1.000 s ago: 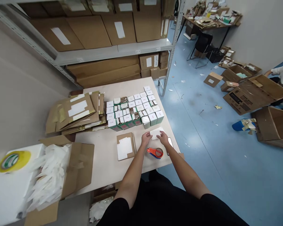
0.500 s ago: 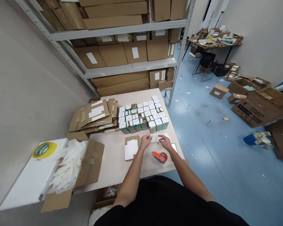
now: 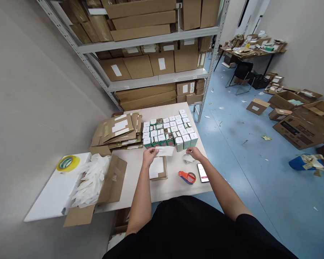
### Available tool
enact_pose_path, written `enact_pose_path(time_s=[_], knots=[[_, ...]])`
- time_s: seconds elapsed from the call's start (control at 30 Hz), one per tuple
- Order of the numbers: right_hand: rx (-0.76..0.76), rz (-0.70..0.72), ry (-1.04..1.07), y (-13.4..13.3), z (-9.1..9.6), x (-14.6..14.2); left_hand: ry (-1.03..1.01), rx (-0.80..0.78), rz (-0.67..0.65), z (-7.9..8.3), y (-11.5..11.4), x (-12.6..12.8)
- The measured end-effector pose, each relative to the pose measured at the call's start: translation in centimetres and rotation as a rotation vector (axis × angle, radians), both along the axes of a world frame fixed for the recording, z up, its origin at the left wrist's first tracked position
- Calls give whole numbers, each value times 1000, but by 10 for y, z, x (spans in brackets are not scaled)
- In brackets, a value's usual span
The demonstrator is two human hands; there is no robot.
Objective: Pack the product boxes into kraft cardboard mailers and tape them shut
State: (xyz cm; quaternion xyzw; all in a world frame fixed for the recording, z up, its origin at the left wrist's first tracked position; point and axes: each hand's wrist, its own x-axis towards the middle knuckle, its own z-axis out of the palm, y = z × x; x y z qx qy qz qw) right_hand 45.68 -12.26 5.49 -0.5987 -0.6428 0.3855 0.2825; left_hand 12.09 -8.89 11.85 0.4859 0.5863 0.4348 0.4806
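My left hand [image 3: 150,156] pinches a white paper label [image 3: 164,151]; my right hand [image 3: 194,153] touches a crumpled white scrap [image 3: 188,157], grip unclear.

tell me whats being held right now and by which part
The left hand holds a white paper strip by its left end. The right hand touches a crumpled white scrap, but whether it grips it cannot be told.

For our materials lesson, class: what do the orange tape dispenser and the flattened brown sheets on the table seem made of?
The orange tape dispenser looks like glossy moulded plastic, judging by its smooth shine. The flattened sheets look like matte brown cardboard, with fold lines.
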Motion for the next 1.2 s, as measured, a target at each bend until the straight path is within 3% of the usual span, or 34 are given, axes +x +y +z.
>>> enact_pose_path(time_s=[0.1,0.2,0.27,0.4,0.53,0.67,0.73,0.97,1.2], knots=[[34,-205,-58,-2,0,13,-45,12,67,-3,-1,-13],[65,-345,-93,-8,5,3,-119,-40,122,-11,-9,-3],[71,-341,-22,-17,11,-19,-197,-102,119,-18,-18,13],[28,-194,329,-37,24,-76,-355,-155,58,-29,-40,48],[74,-248,505,-47,36,-105,-327,-163,-37,-29,-60,62],[20,-192,425,-50,49,-97,-204,-172,-212,-24,-64,52],[-4,-138,428,-51,57,-91,-168,-167,-224,-19,-61,45],[-74,-201,698,-63,82,-100,-213,-18,0,2,-53,39],[-12,-269,738,-62,102,-106,-215,57,37,23,-57,38]])
